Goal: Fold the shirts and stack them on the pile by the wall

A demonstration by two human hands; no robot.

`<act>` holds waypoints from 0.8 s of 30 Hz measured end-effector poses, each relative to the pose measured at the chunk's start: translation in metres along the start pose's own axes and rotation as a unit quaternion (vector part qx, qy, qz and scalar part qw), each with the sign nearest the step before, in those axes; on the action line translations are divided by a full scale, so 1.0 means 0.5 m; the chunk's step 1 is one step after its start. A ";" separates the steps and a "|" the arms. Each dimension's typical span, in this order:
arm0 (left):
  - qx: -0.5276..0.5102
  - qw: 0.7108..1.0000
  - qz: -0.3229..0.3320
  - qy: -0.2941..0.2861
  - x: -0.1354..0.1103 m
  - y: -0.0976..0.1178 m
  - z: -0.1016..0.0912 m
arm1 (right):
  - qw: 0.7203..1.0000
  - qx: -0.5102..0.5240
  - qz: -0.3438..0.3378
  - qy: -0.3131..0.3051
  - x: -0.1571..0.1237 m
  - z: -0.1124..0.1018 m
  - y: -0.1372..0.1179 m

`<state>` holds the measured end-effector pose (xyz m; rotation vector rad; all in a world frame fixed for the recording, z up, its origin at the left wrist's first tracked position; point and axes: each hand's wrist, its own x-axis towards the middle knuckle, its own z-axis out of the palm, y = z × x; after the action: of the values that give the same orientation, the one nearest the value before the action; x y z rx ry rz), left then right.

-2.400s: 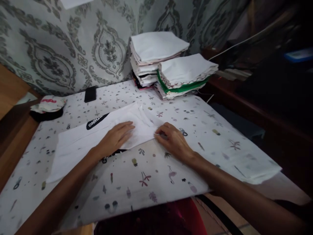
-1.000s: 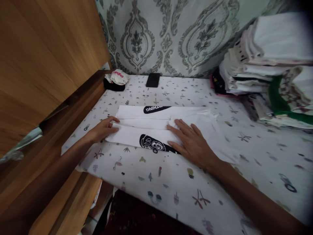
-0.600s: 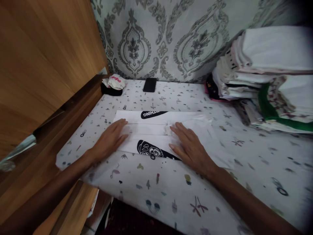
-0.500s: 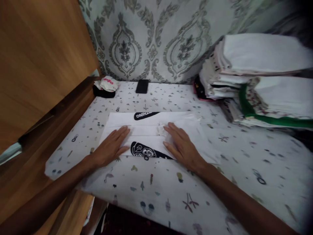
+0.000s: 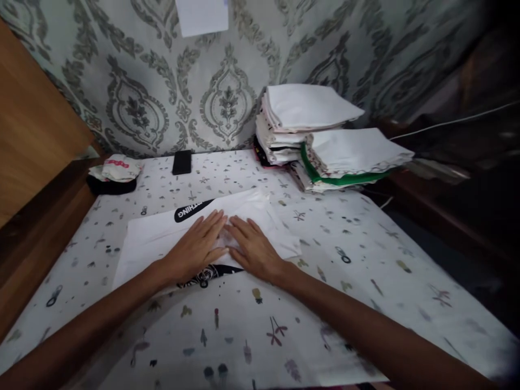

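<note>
A white garment with black printed patches (image 5: pixel 162 238) lies folded lengthwise on the patterned table cover (image 5: pixel 325 271). My left hand (image 5: pixel 197 248) rests flat on its middle, fingers stretched out. My right hand (image 5: pixel 254 249) lies flat right beside it, fingers extended, the two hands nearly touching at the fingertips. Neither hand grips anything. A black print shows under my wrists at the garment's near edge.
Two stacks of folded white cloths (image 5: pixel 320 141), one with a green edge, stand at the back right. A black phone (image 5: pixel 181 161) and a small cloth bundle on a dark object (image 5: pixel 114 173) sit near the patterned wall. Wooden furniture (image 5: pixel 28 141) borders the left.
Both hands have slid together toward the middle of the garment; before, they were spread apart on it. The camera has swung right, so the wooden panel fills less of the view.
</note>
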<state>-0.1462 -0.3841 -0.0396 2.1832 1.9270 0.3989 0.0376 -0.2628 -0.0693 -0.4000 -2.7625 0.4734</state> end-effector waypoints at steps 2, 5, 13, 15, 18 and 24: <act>-0.003 0.999 0.028 -0.017 0.051 -0.004 0.018 | 1.000 0.020 0.009 0.015 -0.001 -0.002 0.006; 0.024 0.998 0.040 -0.031 0.085 -0.021 0.046 | 0.996 0.032 0.061 0.062 -0.002 -0.004 0.029; 0.068 0.996 0.055 -0.024 0.082 -0.036 0.060 | 0.987 -0.096 0.127 0.002 0.008 -0.017 0.059; 0.068 0.996 0.047 -0.021 0.083 -0.033 0.059 | 0.986 -0.103 0.130 0.002 0.007 -0.018 0.054; 0.069 0.997 0.034 -0.014 0.084 -0.029 0.057 | 0.986 -0.104 0.133 -0.004 0.002 -0.025 0.046; 0.077 0.996 0.025 -0.033 0.085 -0.024 0.051 | 0.986 -0.078 0.139 -0.038 0.036 -0.058 0.052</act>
<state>-0.1444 -0.3397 -0.0648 2.3112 1.9305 0.1899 0.0371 -0.2254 -0.0480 -0.8287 -2.8397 0.3435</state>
